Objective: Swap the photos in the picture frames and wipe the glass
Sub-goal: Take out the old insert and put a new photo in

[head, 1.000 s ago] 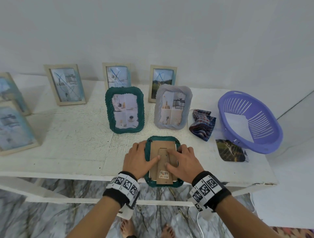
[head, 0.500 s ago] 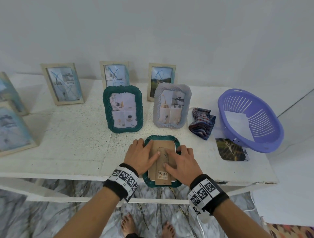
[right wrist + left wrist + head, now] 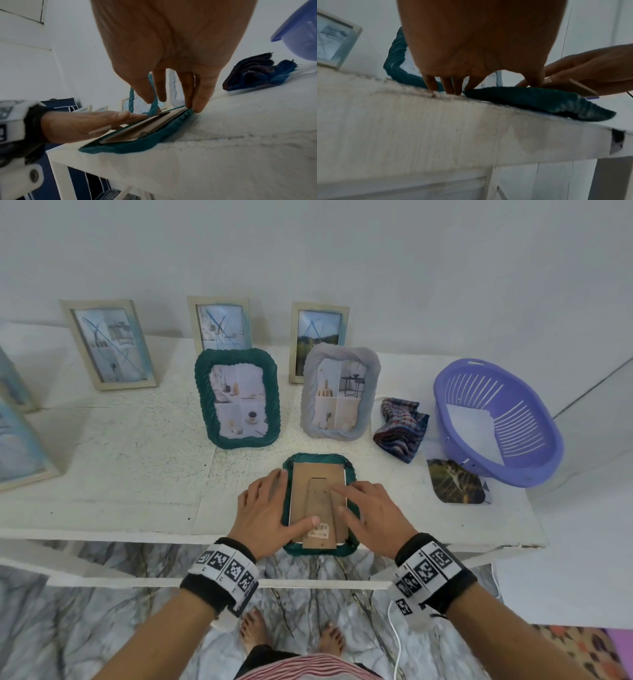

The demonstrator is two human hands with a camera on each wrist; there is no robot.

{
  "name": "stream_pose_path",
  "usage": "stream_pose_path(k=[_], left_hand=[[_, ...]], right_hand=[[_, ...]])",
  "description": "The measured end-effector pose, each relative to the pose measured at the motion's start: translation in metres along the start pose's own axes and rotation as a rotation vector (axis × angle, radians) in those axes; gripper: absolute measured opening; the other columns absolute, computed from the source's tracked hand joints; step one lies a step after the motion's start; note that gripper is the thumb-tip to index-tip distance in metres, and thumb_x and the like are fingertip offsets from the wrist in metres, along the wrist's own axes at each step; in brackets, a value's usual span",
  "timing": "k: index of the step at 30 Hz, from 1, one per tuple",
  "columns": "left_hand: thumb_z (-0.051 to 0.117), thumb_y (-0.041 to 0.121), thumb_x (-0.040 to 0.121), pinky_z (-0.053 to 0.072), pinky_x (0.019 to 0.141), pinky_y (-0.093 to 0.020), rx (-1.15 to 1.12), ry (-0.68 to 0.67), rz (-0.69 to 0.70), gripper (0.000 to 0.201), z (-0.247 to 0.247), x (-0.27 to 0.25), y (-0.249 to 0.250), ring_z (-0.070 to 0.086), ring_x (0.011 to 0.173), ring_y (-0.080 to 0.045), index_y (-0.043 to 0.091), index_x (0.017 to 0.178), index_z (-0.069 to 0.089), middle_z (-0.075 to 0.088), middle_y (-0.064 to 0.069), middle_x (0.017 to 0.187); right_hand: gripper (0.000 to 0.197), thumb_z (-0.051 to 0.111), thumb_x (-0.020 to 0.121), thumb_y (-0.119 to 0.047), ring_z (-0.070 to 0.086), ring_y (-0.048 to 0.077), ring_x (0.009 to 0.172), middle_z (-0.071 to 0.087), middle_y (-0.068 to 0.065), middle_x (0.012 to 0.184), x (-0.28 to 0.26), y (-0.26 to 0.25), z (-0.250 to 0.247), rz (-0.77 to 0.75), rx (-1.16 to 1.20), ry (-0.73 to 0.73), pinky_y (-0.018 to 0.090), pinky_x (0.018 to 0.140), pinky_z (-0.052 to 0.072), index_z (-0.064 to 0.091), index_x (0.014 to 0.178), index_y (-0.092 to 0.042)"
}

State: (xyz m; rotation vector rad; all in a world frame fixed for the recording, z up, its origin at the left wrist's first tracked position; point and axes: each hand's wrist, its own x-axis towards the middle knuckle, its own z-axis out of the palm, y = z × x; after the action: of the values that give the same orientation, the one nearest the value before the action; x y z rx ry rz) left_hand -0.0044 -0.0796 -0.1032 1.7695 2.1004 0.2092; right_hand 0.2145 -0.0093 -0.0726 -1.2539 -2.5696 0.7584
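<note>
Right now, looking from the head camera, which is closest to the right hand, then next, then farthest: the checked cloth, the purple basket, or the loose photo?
From the right hand:
1. Loose photo, just right of it.
2. Checked cloth, farther back.
3. Purple basket, at the far right.

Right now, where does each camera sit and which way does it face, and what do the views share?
Head: worn high, facing forward and down at the table; shows both forearms, left hand, right hand and bare feet.
Left wrist: under the left hand, at table-edge height, looking along its fingers toward the wall.
Right wrist: under the right hand, looking along its fingers; the left hand shows too.
Shared: all three see the face-down green frame with its cardboard back.
</note>
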Motion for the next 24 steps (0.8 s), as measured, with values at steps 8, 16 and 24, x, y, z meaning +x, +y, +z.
stream_pose_path(k=[8,16,24], left_hand=[[0.021,0.093,0.064,0.008,0.119,-0.042,-0.016,0.004,-0.022,0.122,0.010,-0.001,0.001,0.003,0.147,-0.019,0.019,0.156,-0.006,0.001,0.000,0.165],[0.034,0.089,0.070,0.007,0.118,-0.041,-0.047,0.014,-0.002,0.117,0.008,-0.001,0.000,0.003,0.147,-0.019,0.019,0.156,-0.007,0.002,0.000,0.165],[0.025,0.093,0.064,0.009,0.118,-0.043,-0.049,0.002,-0.011,0.122,0.009,-0.001,-0.001,0.005,0.147,-0.021,0.019,0.156,-0.005,0.003,0.001,0.165]], right_hand=[[0.043,0.037,0.084,-0.019,0.041,0.036,0.126,0.054,0.016,0.132,-0.037,0.023,0.003,-0.255,-0.048,-0.163,0.042,0.102,0.042,0.069,0.111,-0.029],[0.034,0.036,0.081,-0.018,0.051,0.037,0.105,0.061,0.012,0.113,-0.030,0.020,0.004,-0.293,-0.081,-0.089,0.040,0.088,0.049,0.069,0.089,-0.018],[0.030,0.040,0.084,-0.018,0.050,0.027,0.099,0.062,0.007,0.103,-0.032,0.011,0.013,-0.271,-0.107,0.044,0.039,0.084,0.051,0.063,0.103,-0.011]])
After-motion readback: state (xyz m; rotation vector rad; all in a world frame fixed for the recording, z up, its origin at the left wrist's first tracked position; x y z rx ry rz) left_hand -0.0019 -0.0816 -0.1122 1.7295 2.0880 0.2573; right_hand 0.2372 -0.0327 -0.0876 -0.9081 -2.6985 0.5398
